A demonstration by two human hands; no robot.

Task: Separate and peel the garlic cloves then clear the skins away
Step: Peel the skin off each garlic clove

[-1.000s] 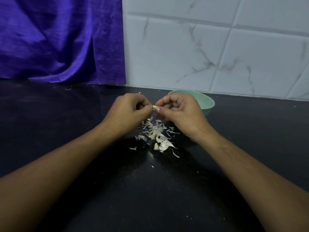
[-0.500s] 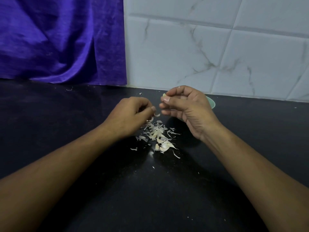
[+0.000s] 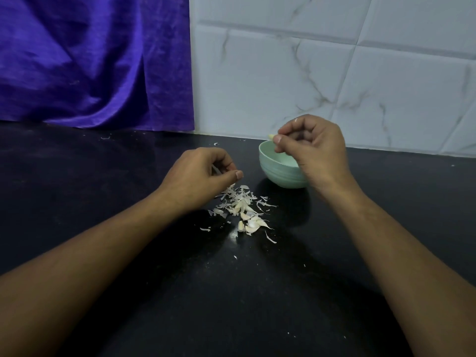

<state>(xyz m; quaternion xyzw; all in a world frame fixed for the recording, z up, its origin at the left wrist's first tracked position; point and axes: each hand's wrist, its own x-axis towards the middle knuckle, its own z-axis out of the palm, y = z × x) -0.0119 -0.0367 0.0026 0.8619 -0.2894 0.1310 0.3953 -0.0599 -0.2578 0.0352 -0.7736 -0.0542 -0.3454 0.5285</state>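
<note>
Looking down at a dark bench (image 3: 244, 305), we see a person's right hand (image 3: 316, 148) held above a pale green bowl (image 3: 277, 176). Its fingers (image 3: 286, 130) are curled in and grasp a small pale garlic clove (image 3: 271, 136) against the thumb. The clove sticks out to the left of the fingertips, just over the bowl's far rim as we see it. The hand hides the right part of the bowl.

The left hand (image 3: 201, 173) hovers left of the bowl, knuckles up, above the far end of a heap of papery skins (image 3: 231, 199). Its fingers are bent in toward the thumb, and we cannot tell whether they hold a scrap or nothing at all.

The heap lies on the bench between the two forearms, nearer to us than the bowl and slightly to its left. A few whole cloves (image 3: 251, 224) rest at its near end, touching the skins. Loose flakes are scattered around it.

At the far left hangs a purple cloth (image 3: 90, 60). To its right stands a white marbled tile wall (image 3: 334, 73).
</note>
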